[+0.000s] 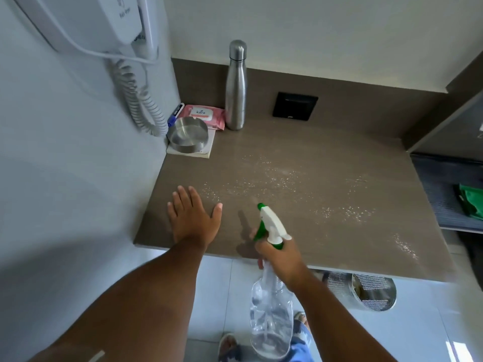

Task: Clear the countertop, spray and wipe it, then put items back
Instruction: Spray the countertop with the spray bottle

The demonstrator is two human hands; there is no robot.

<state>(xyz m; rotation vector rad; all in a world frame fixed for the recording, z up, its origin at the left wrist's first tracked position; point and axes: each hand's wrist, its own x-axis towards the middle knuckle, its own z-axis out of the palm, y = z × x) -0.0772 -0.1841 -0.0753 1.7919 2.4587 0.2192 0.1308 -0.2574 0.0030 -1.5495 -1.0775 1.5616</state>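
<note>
The brown countertop (300,205) carries white spray droplets (274,176) across its middle and right side. My right hand (281,254) grips the neck of a clear spray bottle (271,309) with a white and green trigger head (270,223), nozzle aimed over the counter. My left hand (192,215) rests flat on the counter's front left, fingers spread, holding nothing. In the back left corner stand a steel water bottle (236,87), a pink wipes pack (206,116), a steel ashtray (187,138) on a white pad (206,152) and a blue pen (173,114).
A white wall hair dryer (104,19) with a coiled cord (141,100) hangs at the left. A black socket plate (295,106) sits on the back panel. Shelves with a green item (470,202) lie to the right. A mesh metal bin (366,291) stands under the counter.
</note>
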